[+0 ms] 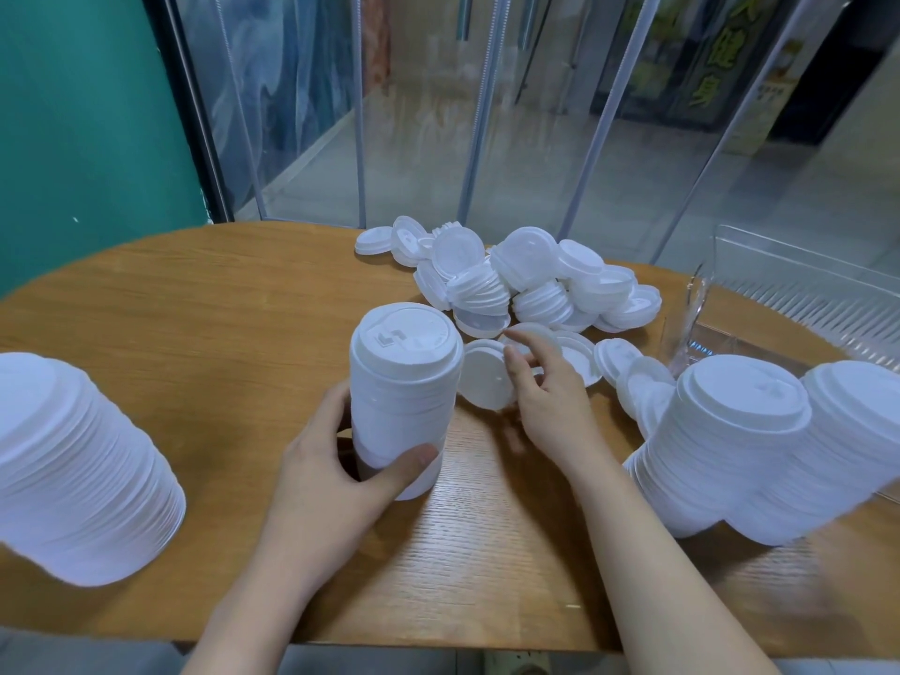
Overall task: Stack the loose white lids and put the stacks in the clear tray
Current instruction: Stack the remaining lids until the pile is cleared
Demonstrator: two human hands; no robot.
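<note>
A tall stack of white lids [404,382] stands upright at the middle of the round wooden table [195,304]. My left hand [341,460] grips its lower part, thumb across the front. My right hand [545,387] pinches a single white lid [484,382] held on edge just right of the stack. A pile of loose white lids [511,280] lies behind. The clear tray [798,289] sits at the right, and two tall lid stacks [740,431] lean at its near end.
Another big stack of lids [78,470] stands at the left table edge. A few lids [628,377] lie in a row between my right hand and the tray. Clear plastic curtain strips [487,114] hang behind the table.
</note>
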